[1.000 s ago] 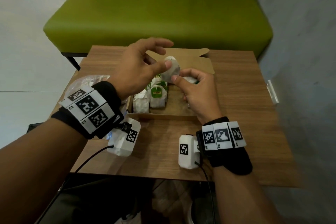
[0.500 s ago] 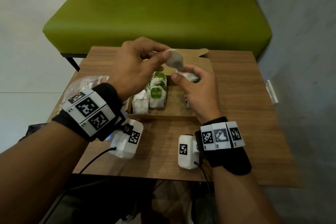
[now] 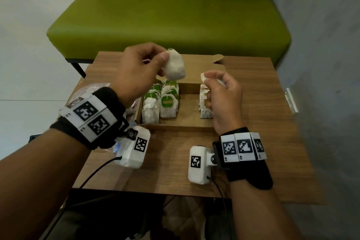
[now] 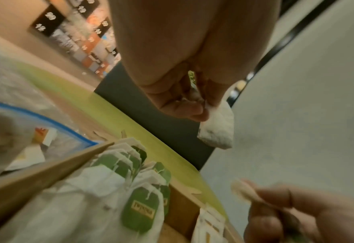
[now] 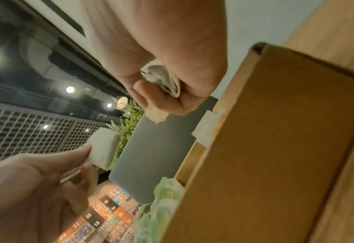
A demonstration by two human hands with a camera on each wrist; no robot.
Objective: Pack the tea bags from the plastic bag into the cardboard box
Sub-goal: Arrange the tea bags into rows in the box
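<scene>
An open cardboard box (image 3: 181, 127) lies on the wooden table (image 3: 268, 122). Rows of white tea bags with green tags (image 3: 167, 101) stand in its left half, and a few more tea bags (image 3: 203, 99) stand against its right wall. My left hand (image 3: 140, 70) is raised over the box and pinches a white tea bag (image 3: 174, 67) between thumb and fingers, the same tea bag (image 4: 217, 129) hanging down in the left wrist view. My right hand (image 3: 222, 91) hovers above the right side and grips another tea bag (image 3: 204, 78), crumpled tea bag (image 5: 163, 82) inside its curled fingers.
A clear plastic bag (image 3: 93, 89) with a blue zip edge (image 4: 36, 116) lies left of the box, partly behind my left wrist. A green bench (image 3: 169, 19) stands behind the table. A grey wall (image 3: 321, 45) runs along the right.
Both hands have drawn apart. The left hand lifted its tea bag up and to the left, and the right hand moved right with its own tea bag.
</scene>
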